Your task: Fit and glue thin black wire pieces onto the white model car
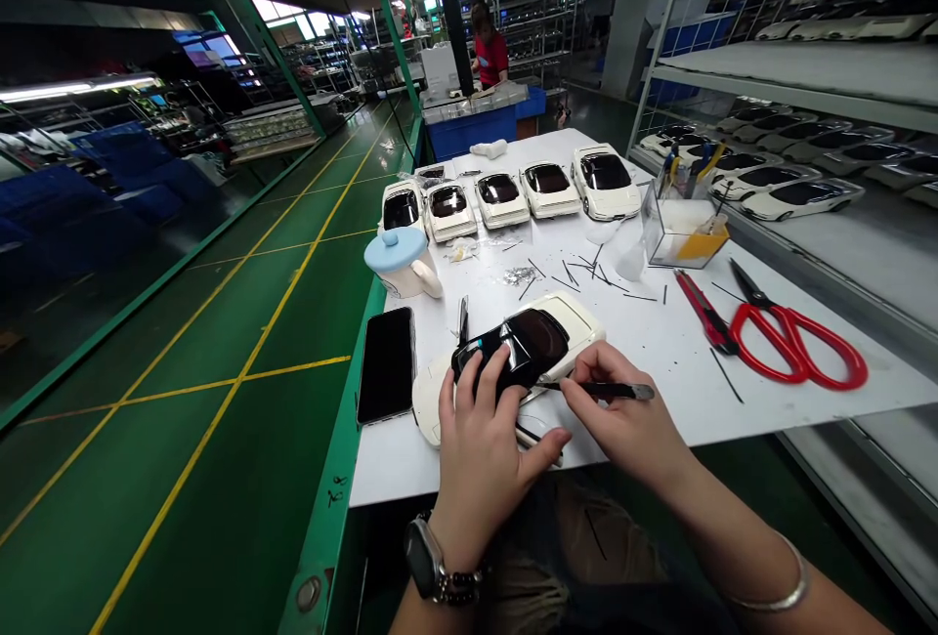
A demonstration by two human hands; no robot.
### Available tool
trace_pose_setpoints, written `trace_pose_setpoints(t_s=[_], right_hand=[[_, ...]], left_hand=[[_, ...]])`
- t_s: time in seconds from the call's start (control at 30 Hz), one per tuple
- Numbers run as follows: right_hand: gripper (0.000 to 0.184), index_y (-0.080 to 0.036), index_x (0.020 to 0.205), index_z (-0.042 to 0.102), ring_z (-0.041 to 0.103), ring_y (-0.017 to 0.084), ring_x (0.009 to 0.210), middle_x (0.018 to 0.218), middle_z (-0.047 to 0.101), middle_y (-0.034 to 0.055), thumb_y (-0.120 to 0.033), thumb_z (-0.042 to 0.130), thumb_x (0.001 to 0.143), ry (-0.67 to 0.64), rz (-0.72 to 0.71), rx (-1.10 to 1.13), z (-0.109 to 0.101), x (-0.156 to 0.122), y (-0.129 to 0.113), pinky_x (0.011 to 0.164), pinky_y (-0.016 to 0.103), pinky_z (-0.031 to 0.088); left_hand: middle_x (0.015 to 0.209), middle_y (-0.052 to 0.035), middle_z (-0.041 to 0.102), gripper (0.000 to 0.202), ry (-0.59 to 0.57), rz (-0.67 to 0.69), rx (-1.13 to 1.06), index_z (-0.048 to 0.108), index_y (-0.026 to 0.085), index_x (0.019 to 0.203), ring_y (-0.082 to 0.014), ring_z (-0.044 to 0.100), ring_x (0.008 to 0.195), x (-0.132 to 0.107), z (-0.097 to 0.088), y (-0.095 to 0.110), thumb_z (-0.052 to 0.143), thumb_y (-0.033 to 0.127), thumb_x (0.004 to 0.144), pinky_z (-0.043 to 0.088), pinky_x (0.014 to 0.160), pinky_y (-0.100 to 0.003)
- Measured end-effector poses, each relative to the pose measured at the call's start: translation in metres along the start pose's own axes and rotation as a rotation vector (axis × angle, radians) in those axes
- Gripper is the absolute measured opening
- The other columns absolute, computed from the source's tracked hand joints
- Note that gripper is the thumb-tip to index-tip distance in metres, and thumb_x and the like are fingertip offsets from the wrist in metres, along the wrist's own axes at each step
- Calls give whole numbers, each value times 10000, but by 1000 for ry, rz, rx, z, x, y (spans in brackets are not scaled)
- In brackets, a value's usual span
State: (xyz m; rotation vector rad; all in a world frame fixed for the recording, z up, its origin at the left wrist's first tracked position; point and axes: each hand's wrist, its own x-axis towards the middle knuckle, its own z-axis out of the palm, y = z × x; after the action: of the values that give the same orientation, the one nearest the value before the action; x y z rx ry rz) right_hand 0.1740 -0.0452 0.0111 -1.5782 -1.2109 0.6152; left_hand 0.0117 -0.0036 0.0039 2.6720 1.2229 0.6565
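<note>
A white model car body with a black window insert lies near the front edge of the white table. My left hand rests on its near side, fingers curled over the black part and holding it down. My right hand pinches a thin black tool like a small knife, laid level and pointing left at the car's side. A watch and a bead band sit on my left wrist, a bangle on my right.
A black phone and a pale blue lidded mug are left of the car. Red scissors, a red cutter, a clear tool box, black strips and several white cars lie beyond. A person in red works far off.
</note>
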Motion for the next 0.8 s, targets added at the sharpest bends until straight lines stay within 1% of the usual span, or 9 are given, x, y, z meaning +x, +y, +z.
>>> trace_pose_setpoints(t_s=[0.23,0.53,0.8], right_hand=[[147,-213,693,413,372,92,518,584,412,-48,-238,533,774,-1,-8,-28,1,1,-3,474,214,321],[147,-221,697,405,386,92,522,589,414,-51,-237,524,782,10,-7,-18,3,-3,-1,473,207,327],[155,-222,691,397,391,89,523,589,417,-54,-227,521,783,11,-25,-1,2,-5,0,476,202,332]], left_hand=[[1480,-56,387,471,7,19,17,623,219,1042,-334,308,1352,-2,1,-3,447,619,868,218,1117,-583],[1489,-58,374,460,4,24,24,615,206,971,-331,303,1358,-2,1,-4,444,620,867,204,1124,-572],[1487,-57,377,467,9,31,21,625,233,1060,-328,301,1358,-3,2,-5,445,618,867,183,1123,-566]])
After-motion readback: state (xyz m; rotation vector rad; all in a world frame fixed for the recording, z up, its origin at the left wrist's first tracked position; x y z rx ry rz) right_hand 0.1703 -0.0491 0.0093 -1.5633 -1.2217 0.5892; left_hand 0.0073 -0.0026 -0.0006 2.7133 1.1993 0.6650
